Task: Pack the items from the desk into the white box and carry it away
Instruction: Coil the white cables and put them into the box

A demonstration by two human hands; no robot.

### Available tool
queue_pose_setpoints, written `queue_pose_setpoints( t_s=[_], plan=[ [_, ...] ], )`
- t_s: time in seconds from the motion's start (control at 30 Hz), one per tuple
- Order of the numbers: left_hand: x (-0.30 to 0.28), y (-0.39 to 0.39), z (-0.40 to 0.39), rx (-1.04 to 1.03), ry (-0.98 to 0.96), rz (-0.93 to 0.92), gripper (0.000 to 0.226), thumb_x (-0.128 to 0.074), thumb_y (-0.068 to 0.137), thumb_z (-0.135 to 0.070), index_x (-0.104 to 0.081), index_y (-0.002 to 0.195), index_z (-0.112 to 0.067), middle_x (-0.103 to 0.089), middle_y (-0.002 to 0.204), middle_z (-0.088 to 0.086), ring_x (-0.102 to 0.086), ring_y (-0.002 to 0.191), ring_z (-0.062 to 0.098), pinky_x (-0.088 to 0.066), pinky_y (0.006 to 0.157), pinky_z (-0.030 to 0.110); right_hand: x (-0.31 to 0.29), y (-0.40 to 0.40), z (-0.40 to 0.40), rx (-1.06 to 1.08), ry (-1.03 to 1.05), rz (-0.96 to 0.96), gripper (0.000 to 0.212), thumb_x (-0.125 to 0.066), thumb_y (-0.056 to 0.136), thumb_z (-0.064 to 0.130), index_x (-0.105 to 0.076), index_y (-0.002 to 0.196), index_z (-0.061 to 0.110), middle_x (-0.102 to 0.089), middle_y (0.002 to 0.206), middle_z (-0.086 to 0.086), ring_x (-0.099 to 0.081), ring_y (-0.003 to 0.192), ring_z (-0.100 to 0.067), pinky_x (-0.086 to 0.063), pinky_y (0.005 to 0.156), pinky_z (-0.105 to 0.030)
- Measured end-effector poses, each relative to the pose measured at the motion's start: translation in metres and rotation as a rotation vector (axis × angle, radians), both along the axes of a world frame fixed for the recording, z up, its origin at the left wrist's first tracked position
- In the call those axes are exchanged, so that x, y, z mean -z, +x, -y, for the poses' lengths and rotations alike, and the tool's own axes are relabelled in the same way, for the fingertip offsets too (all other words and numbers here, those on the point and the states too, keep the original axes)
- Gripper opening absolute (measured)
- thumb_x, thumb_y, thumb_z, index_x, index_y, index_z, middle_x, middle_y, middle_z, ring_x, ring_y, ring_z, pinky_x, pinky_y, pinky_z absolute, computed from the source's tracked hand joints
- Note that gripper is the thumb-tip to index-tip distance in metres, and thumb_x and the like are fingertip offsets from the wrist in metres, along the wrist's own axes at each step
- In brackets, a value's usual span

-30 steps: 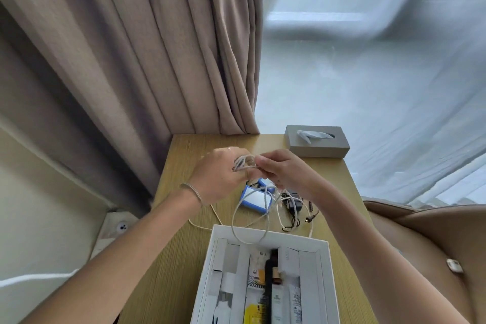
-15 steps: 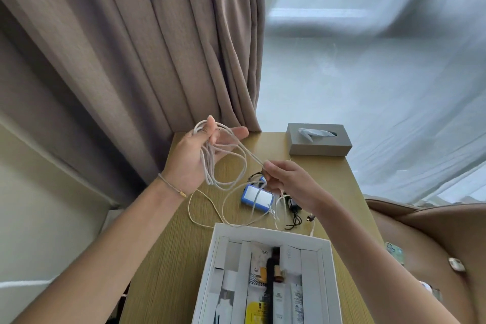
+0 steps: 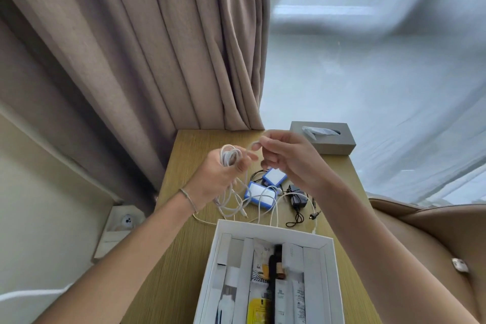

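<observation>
Gripping coiled white cable [image 3: 231, 156]: left hand [image 3: 219, 179]; right hand [image 3: 292, 160].

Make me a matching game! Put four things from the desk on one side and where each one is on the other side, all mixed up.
Things:
1. white cable
2. tissue box
3. black adapter
4. tubes

Places:
A. far right corner of the desk
B. inside the white box
C. coiled in the left hand
D. on the desk, right of the blue cases

Pairs: 1-C, 2-A, 3-D, 4-B
</observation>
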State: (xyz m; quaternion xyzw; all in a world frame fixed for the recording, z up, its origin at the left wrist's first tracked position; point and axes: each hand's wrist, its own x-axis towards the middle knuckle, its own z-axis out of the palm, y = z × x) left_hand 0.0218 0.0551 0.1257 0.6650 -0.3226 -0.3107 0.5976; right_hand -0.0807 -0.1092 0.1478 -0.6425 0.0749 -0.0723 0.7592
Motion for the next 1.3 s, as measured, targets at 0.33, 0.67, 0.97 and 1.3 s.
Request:
queue_pose_setpoints(
  t_s=[0.33,0.67,0.97,1.3],
  plan=[
    [-0.006,0.014,-0.017,-0.053,-0.276,-0.215,0.043,-0.046,0.101,-0.037,-0.055,0.064,-0.017,-0.068,0.120,0.010,-0.065,0.108,0.024,-0.050,0.081,0.040,0.010,-0.012,0.002,0.097,-0.271,-0.083,0.032,-0.055,0.104,0.017,-0.063,0.075,0.006,-0.035,0.057,0.001,-0.031,0.054,-0.013,-0.033,0.056,-0.027],
    [0.002,0.020,-0.030,-0.228,-0.385,-0.576,0.035,-0.048,0.100,-0.039,-0.053,0.075,-0.016,-0.057,0.071,0.004,-0.059,0.062,0.021,-0.057,0.072,0.038,0.056,-0.041,0.008,-0.034,-0.170,-0.236,0.023,-0.060,0.101,0.017,-0.071,0.081,0.014,-0.051,0.065,-0.006,-0.046,0.061,-0.017,-0.045,0.070,-0.032],
    [0.035,-0.042,-0.004,-0.217,-0.014,-0.342,0.038,-0.055,0.093,-0.050,-0.077,0.091,-0.020,-0.061,0.069,-0.003,-0.050,0.053,0.008,-0.047,0.047,0.022,0.030,-0.032,-0.027,0.317,-0.010,0.026,0.021,-0.056,0.101,0.015,-0.069,0.090,0.002,-0.050,0.061,0.005,-0.047,0.055,-0.009,-0.041,0.057,-0.020],
    [0.044,-0.088,0.012,-0.132,0.044,-0.647,0.059,-0.043,0.090,-0.061,-0.066,0.115,-0.012,-0.068,0.069,-0.004,-0.063,0.057,0.011,-0.046,0.045,0.025,0.068,-0.037,-0.058,0.534,-0.356,-0.088,0.024,-0.051,0.098,0.010,-0.067,0.100,0.026,-0.066,0.061,-0.010,-0.051,0.046,-0.014,-0.039,0.044,-0.022]
  ],
)
